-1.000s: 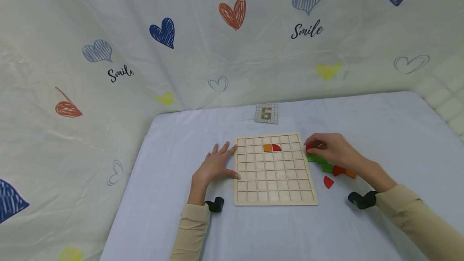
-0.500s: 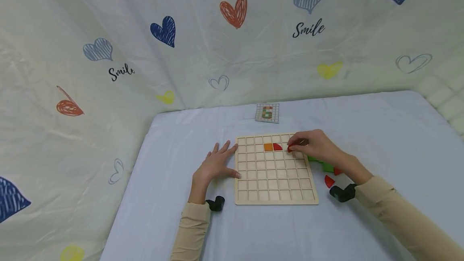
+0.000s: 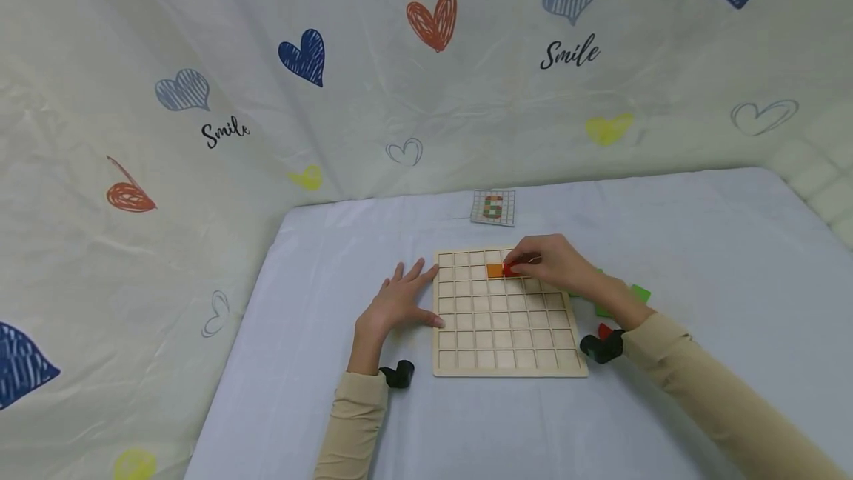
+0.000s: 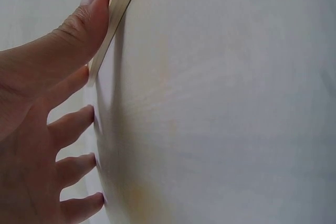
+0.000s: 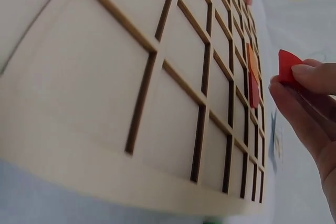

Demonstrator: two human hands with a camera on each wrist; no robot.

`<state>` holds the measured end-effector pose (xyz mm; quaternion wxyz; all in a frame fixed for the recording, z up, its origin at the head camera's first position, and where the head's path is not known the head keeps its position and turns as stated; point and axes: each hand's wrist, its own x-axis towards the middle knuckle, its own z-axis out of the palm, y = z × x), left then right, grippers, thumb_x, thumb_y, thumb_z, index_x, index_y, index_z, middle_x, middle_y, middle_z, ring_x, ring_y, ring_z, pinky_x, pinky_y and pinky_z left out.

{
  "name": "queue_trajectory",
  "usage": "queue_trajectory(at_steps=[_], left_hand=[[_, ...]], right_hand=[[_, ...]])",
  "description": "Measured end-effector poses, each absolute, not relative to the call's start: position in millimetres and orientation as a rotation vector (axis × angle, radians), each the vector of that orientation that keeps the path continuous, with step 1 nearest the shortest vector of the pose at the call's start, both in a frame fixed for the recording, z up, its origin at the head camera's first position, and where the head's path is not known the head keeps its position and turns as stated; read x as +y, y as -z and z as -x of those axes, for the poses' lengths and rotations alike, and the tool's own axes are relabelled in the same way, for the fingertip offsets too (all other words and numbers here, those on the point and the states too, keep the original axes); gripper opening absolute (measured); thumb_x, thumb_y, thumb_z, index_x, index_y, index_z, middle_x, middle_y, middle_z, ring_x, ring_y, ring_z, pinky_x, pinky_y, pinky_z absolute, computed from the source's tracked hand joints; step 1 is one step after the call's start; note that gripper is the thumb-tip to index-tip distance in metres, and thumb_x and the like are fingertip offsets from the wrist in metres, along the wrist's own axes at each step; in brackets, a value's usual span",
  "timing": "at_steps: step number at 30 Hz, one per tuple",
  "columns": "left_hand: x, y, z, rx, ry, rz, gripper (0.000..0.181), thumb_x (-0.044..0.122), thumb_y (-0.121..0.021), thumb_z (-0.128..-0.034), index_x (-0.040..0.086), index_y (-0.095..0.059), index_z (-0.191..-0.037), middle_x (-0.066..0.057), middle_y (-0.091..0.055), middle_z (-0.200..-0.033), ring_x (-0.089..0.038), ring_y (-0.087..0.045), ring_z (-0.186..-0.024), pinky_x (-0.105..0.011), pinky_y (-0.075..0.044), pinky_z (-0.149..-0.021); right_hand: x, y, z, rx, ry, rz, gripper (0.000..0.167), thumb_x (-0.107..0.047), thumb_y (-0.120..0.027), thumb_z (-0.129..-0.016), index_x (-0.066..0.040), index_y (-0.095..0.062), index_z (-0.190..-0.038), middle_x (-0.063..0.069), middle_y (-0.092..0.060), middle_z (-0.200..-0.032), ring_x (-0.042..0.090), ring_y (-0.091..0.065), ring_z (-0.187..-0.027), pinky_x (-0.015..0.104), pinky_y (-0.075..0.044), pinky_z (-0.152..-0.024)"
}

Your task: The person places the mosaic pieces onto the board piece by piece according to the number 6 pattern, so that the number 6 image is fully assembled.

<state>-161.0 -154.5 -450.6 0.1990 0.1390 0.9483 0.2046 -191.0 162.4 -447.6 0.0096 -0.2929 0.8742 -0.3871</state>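
Observation:
My right hand (image 3: 556,264) is over the upper part of the wooden grid board (image 3: 493,359). Between thumb and finger it pinches a red quarter-circle piece (image 5: 287,67), held just above the board in the right wrist view. Lying in neighbouring cells are an orange square piece (image 3: 494,270) and another red quarter-circle piece (image 5: 254,92), partly hidden by my right hand in the head view. My left hand (image 3: 395,304), fingers spread, touches the board's left edge with its thumb and a fingertip; the thumb presses the wooden rim in the left wrist view.
A small card (image 3: 493,207) with a coloured grid pattern lies behind the board. Right of the board are green pieces (image 3: 640,293) and a red piece (image 3: 605,331), partly covered by my right arm and its black wrist camera (image 3: 602,347). A white cloth (image 3: 300,361) covers the table.
My right hand has moved left from the loose pieces to above the board, carrying the red quarter-circle piece. My left hand has stayed at the board's edge.

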Motion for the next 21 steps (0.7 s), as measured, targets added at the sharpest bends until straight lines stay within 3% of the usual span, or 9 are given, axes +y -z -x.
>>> queue_trajectory(at_steps=[7, 21], left_hand=[[-156, 451, 161, 2.646, -0.566, -0.377, 0.107, 0.048, -0.089, -0.0765, 0.028, -0.029, -0.164, -0.003, -0.014, -0.174, -0.041, -0.001, -0.16, -0.063, -0.011, -0.127], [-156, 449, 161, 2.639, -0.58, -0.376, 0.106, 0.047, -0.088, -0.0774, 0.028, -0.03, -0.164, -0.003, -0.015, -0.173, -0.041, -0.002, -0.16, -0.063, -0.012, -0.127]], right_hand=[[147, 451, 200, 2.702, 1.205, 0.944, 0.01, -0.002, -0.078, -0.088, -0.006, -0.08, -0.097, 0.003, -0.078, -0.094, 0.018, -0.074, -0.083, 0.025, -0.06, -0.073], [119, 456, 210, 2.706, 1.107, 0.972, 0.009, -0.003, -0.077, -0.09, -0.003, -0.08, -0.098, 0.007, -0.078, -0.096, 0.025, -0.072, -0.089, 0.038, -0.06, -0.079]])
